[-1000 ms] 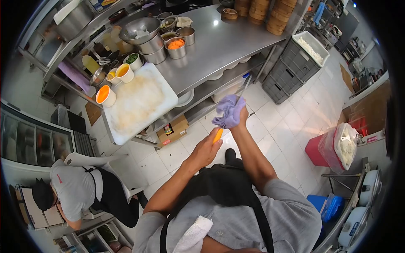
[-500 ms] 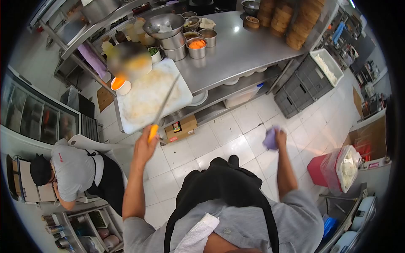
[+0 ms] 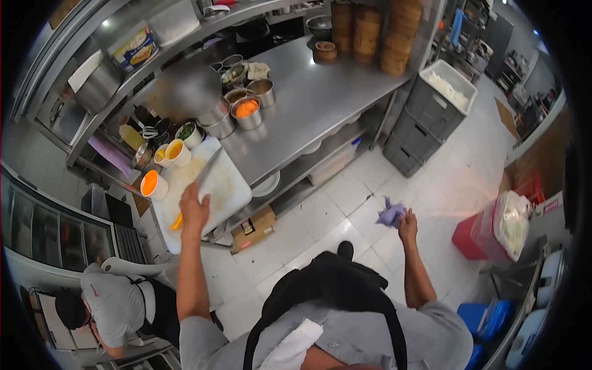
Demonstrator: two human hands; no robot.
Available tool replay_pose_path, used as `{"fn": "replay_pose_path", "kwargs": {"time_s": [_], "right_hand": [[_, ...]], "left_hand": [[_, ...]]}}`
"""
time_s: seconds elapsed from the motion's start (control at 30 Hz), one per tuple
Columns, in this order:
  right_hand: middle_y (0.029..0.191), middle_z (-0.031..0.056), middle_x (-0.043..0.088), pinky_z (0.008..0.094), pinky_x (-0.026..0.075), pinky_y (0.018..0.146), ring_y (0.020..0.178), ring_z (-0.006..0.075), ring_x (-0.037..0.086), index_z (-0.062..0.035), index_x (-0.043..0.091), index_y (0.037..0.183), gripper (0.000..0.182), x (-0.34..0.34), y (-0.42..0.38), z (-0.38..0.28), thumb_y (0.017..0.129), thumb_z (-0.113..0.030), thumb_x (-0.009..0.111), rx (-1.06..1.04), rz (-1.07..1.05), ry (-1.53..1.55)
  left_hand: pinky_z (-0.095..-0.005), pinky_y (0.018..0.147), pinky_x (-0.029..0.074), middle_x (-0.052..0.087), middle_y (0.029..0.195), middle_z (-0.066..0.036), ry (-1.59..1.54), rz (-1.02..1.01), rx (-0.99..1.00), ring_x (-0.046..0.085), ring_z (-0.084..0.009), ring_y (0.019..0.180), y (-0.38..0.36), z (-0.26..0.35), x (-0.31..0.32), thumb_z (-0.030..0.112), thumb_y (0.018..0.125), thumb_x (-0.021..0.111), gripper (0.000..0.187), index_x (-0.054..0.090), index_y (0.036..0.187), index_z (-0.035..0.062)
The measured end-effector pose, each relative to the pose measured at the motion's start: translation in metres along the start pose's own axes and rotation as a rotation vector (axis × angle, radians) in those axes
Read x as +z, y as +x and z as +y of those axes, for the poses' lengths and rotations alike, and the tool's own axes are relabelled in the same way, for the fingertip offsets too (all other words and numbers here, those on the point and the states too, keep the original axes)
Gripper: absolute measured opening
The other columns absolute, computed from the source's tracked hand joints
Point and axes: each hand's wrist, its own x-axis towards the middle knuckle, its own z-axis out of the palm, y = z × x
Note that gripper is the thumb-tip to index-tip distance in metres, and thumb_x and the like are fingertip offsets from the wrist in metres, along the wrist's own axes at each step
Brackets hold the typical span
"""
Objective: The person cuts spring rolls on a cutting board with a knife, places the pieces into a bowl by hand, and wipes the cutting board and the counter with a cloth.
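Observation:
My left hand (image 3: 193,210) rests over a long knife (image 3: 196,185) with an orange handle that lies on the white cutting board (image 3: 228,185); the blade points up toward the bowls. Whether the fingers still grip the knife I cannot tell. My right hand (image 3: 406,225) is out over the tiled floor, apart from the counter, shut on a crumpled purple cloth (image 3: 390,213).
Cups of orange and yellow sauce (image 3: 154,184) edge the board. Steel bowls (image 3: 246,111) and stacked bamboo steamers (image 3: 370,31) stand on the steel counter (image 3: 320,92). Grey crates (image 3: 425,117), a red bin (image 3: 478,234) and a cardboard box (image 3: 254,227) sit on the floor. Another person (image 3: 111,305) crouches lower left.
The knife was being wiped with the cloth, then my left hand carried it left and laid it down on the cutting board. My right hand drew away with the cloth.

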Motion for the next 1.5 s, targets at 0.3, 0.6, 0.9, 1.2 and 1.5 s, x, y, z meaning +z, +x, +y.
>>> {"fn": "replay_pose_path", "kwargs": {"time_s": [0.3,0.6,0.9,1.2,1.5], "right_hand": [[0.065,0.0039,0.058,0.0293,0.046,0.051,0.054,0.0137,0.058,-0.0025,0.066,0.092,0.020,0.006,0.069,-0.129,0.092,-0.022,0.063,0.299,-0.640,0.940],[0.122,0.0130,0.064,0.0332,0.050,0.088,0.107,0.0207,0.062,0.0009,0.056,0.129,0.047,-0.055,0.170,-0.162,0.097,-0.034,0.059,0.037,-0.875,1.109],[0.106,0.0117,0.068,0.0377,0.053,0.070,0.085,0.0245,0.067,-0.0020,0.060,0.115,0.040,0.075,0.169,0.067,0.094,-0.036,0.057,0.677,-0.909,0.710],[0.104,0.0137,0.067,0.0404,0.055,0.071,0.087,0.0271,0.067,-0.0016,0.059,0.114,0.038,0.094,0.159,0.150,0.095,-0.035,0.056,0.832,-0.957,0.399],[0.106,0.0166,0.066,0.0449,0.055,0.075,0.091,0.0313,0.067,-0.0006,0.057,0.117,0.038,0.104,0.316,0.089,0.097,-0.033,0.053,1.030,-0.618,0.795]], "left_hand": [[-0.0379,0.105,0.041,0.049,0.141,-0.015,-0.809,-0.550,0.272,0.047,-0.0266,0.130,-0.045,0.309,0.122,0.020,0.088,0.071,0.069,0.037,0.147,0.0115],[-0.0345,0.089,0.053,0.064,0.116,-0.011,-1.705,-0.099,-0.720,0.064,-0.0205,0.101,0.043,0.281,0.100,-0.002,0.086,0.054,0.044,0.052,0.130,0.0042],[-0.0400,0.112,0.031,0.046,0.141,-0.023,-0.226,-0.139,-0.382,0.042,-0.0335,0.133,0.113,0.096,0.196,0.029,0.092,0.053,0.058,0.043,0.141,-0.0009],[-0.0575,0.115,0.017,0.035,0.149,-0.025,0.169,-0.063,-0.182,0.030,-0.0396,0.140,0.189,0.266,0.316,0.042,0.096,0.049,0.061,0.043,0.142,0.0015],[-0.0564,0.115,0.017,0.037,0.148,-0.023,0.075,-0.030,-0.245,0.029,-0.0377,0.141,0.478,0.261,0.449,0.030,0.095,0.049,0.052,0.046,0.139,0.0016]]}}
